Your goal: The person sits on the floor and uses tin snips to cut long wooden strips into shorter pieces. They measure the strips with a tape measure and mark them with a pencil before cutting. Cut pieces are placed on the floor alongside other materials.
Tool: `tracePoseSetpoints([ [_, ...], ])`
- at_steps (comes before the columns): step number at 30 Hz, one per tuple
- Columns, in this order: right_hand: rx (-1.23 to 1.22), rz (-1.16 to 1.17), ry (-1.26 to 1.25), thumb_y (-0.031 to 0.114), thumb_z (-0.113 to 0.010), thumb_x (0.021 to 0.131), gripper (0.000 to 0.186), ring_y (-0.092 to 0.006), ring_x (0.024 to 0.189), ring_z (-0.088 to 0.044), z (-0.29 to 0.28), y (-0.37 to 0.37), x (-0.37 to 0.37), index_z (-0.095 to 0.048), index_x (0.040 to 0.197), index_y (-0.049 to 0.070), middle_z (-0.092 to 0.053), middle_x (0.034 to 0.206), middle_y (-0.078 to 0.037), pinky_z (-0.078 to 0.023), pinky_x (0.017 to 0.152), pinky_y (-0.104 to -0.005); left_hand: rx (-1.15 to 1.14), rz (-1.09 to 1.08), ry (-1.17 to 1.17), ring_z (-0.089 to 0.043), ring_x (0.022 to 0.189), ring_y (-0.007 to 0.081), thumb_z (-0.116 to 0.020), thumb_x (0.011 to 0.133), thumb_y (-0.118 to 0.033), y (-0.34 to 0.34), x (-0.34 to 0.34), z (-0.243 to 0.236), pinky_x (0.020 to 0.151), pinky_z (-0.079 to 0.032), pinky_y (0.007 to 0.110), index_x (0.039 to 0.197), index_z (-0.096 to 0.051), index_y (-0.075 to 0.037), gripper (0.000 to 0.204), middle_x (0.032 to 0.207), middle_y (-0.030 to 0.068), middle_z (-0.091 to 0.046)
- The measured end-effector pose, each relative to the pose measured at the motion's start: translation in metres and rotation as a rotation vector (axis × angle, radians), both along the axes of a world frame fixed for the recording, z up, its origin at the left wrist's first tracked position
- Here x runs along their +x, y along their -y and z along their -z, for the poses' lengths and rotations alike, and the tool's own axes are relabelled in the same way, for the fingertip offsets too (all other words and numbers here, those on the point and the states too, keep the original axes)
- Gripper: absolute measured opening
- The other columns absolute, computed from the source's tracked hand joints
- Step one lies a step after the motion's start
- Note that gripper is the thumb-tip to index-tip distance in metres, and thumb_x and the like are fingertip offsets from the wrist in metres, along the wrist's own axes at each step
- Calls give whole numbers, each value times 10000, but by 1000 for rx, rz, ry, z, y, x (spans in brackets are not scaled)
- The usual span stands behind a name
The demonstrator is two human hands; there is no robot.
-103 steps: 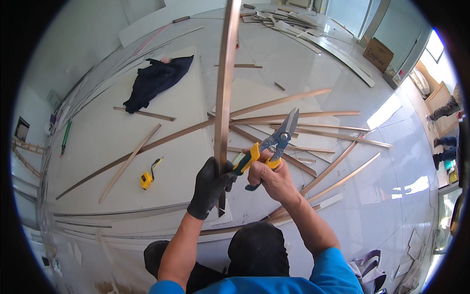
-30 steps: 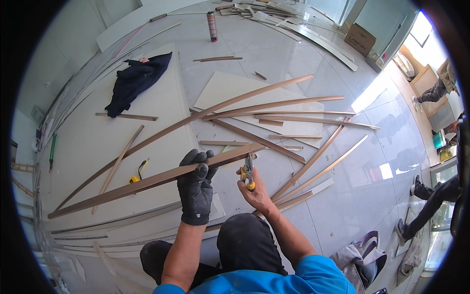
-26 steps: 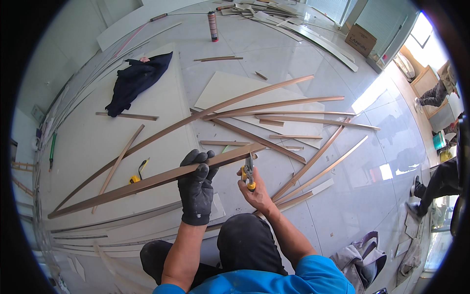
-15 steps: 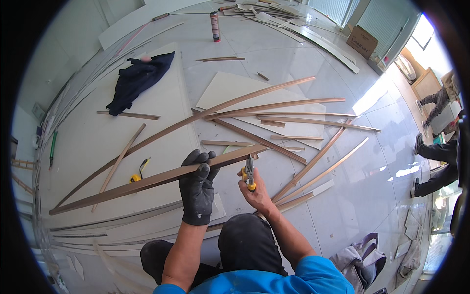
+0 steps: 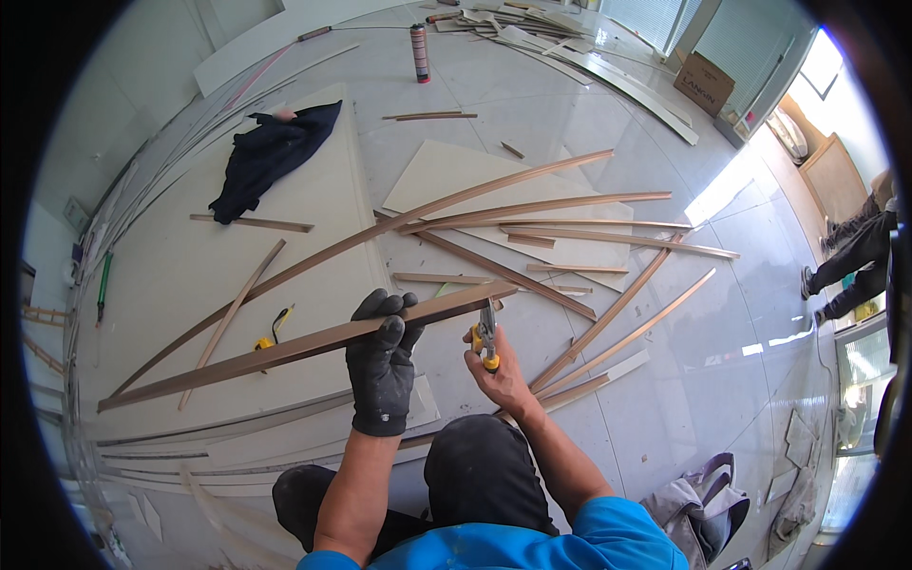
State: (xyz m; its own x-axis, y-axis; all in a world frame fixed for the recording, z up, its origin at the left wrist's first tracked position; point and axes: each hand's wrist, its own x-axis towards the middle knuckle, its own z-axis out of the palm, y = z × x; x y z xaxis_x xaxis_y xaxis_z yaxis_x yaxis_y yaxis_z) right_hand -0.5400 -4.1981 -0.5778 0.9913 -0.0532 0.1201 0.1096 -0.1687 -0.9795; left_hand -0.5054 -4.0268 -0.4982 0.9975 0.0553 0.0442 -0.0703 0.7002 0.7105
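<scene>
The step in hand looks like trimming the end of a long brown metal trim strip (image 5: 285, 350) with a pair of yellow-handled tin snips (image 5: 485, 334). The left hand (image 5: 383, 359), in a black work glove, is closed around the strip near its right end and holds it off the floor, roughly level, with the far end running out to the person's left. The bare right hand (image 5: 502, 375) is wrapped around the snips' handles, blades pointing up, just beside the strip's free end; whether the blades already bite the metal is too small to tell. By my judgement the cut is about to be made or only just begun, and the next move calls for seating the blades squarely on the strip's end while the gloved hand keeps it from twisting.

The strip lies across both hands' reach, above the person's dark-trousered knees (image 5: 480, 470). On the pale tiled floor (image 5: 532, 104) lie more brown strips (image 5: 532, 204) fanned out over a cream board (image 5: 456, 171), a dark cloth (image 5: 271, 157), a yellow tape measure (image 5: 264, 343) and a spray can (image 5: 419, 53). Another person's legs (image 5: 855, 266) show at the right edge.
</scene>
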Motion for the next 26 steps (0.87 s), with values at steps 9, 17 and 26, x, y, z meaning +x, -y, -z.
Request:
tracePoseSetpoints([
  [9,-34,8,20,95,-600,871,273,-265,911,-594,0,-1,-1,-527,1124,27,-602,970,-127,-470,854,-366,0,-9,1,-612,1170,254,-644,891,14,0,1,0,931,-593,382,1279,-560,-62,405,1151,68,-672],
  [17,-44,-3,32,90,-584,871,250,-279,885,-601,2,0,0,-525,1105,26,-603,948,-134,-479,831,-371,-1,-6,2,-620,1157,252,-646,894,7,1,1,0,926,-592,373,1278,-562,-63,399,1149,70,-671],
  [26,-36,-17,9,111,-584,875,227,-271,849,-606,3,-1,0,-521,1082,43,-605,916,-126,-486,809,-371,14,9,28,-601,1187,255,-633,911,-12,-1,2,1,925,-583,366,1287,-561,-74,387,1157,68,-666],
])
